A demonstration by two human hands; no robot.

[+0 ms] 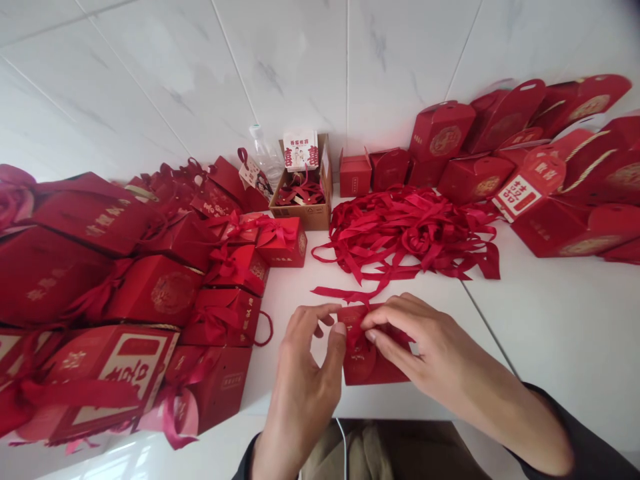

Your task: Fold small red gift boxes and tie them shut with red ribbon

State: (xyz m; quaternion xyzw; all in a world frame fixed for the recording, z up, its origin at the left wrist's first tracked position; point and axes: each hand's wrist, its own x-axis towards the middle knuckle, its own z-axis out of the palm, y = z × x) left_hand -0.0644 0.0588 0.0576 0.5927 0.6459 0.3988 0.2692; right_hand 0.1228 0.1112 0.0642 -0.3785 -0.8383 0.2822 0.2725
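A small red gift box (373,373) with pale print sits in front of me at the middle of the white table (295,287). My right hand (425,340) reaches over its top, thumb and forefinger pinched on a red ribbon (356,339) there. At the box's left side, my left hand (307,360) is held with fingers curved and apart, the thumb tip by the box edge. Between that thumb and the fingers I see no object. Behind the box lies a ribbon strip (345,293), running toward the pile. My right hand hides part of the box and ribbon.
A tangled heap of red ribbons (415,233) lies behind my hands. Ribbon-tied red boxes (165,293) crowd the left side; more red boxes (570,213) stand at the right. An open cardboard box (303,217) and a clear bottle (265,157) stand by the tiled wall.
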